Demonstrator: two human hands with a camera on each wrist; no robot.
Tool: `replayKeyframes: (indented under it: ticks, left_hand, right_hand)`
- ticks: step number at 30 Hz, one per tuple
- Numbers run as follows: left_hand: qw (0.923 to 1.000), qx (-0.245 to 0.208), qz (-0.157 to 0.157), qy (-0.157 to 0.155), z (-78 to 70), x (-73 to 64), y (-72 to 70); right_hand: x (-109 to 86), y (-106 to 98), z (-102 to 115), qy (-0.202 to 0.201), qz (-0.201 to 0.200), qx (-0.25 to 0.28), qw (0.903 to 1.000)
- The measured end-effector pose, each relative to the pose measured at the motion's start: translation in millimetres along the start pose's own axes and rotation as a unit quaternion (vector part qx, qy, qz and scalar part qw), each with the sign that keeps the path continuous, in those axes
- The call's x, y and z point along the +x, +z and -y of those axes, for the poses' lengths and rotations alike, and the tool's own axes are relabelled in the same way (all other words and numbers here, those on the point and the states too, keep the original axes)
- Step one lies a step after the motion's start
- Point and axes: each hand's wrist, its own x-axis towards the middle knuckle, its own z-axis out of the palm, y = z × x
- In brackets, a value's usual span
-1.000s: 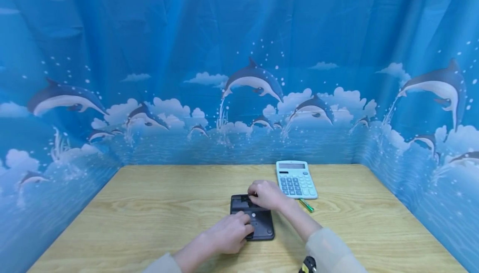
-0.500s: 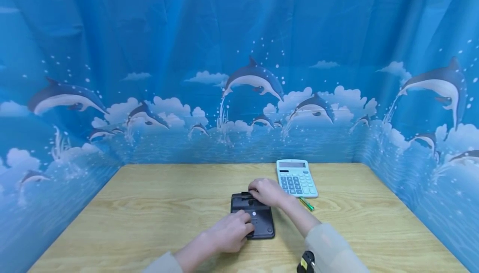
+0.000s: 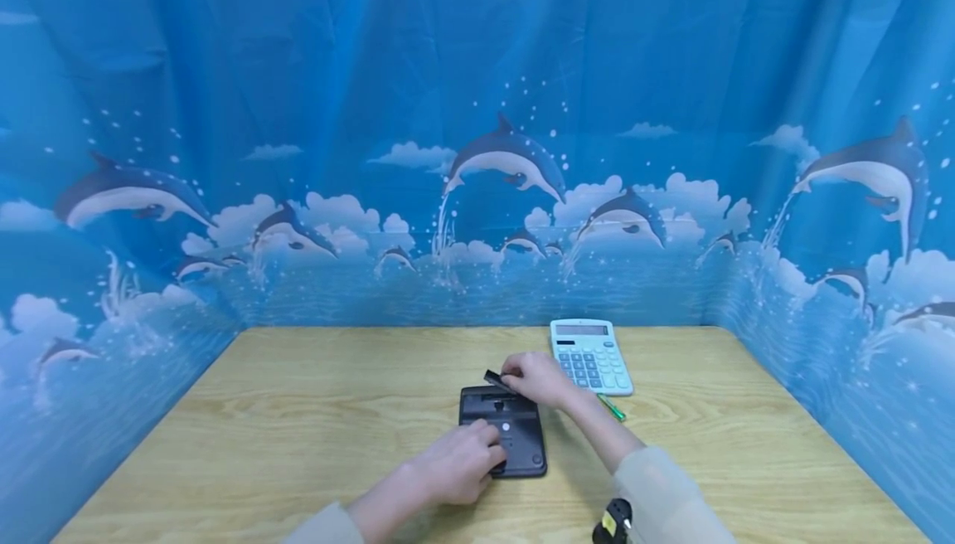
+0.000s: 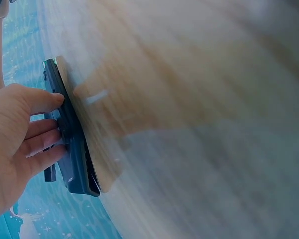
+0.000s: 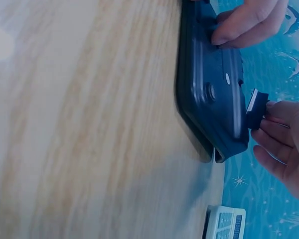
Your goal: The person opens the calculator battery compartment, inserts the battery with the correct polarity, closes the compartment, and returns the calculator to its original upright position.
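Observation:
A black calculator (image 3: 522,436) lies face down on the wooden table, showing a back with round feet and a white dot. My left hand (image 3: 458,461) rests its thumb and fingers on the left part of that back; the left wrist view shows the fingertips (image 4: 60,149) against it. Just above the calculator's far end, my right hand (image 3: 539,380) pinches a small black battery cover (image 5: 258,108) between thumb and fingers, tilted and raised off the back. A recess (image 3: 498,399) shows at the far end of the back; its inside is too dark to make out.
A light blue calculator (image 3: 589,357) lies face up behind the right hand. A green battery (image 3: 612,408) sits close in front of it. Near the right sleeve is a black and yellow object (image 3: 613,521). A blue dolphin curtain (image 3: 477,196) surrounds the table (image 3: 321,411).
My right hand has lifted the battery cover off the far end of the black calculator, turning it up and slightly to the right. My left hand has stayed in place.

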Motion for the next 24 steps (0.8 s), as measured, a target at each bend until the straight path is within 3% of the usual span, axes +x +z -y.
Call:
replayKeyframes:
  ticks: [6,15,24]
  left_hand:
    - [1.0,-0.004,0.0,0.0,0.6,-0.2,0.0]
    - [1.0,0.001,0.0,-0.001,0.6,1.1,1.5]
    - [1.0,-0.003,0.0,0.0,0.8,0.1,1.1]
  right_hand:
    - [-2.7,-7,-2,-0.001,-0.009,0.016,0.9998]
    - [-13.9,-22,-9,-0.01,-0.037,-0.001,0.9993]
    - [-32.8,-37,-25,-0.031,0.01,-0.063,0.9975]
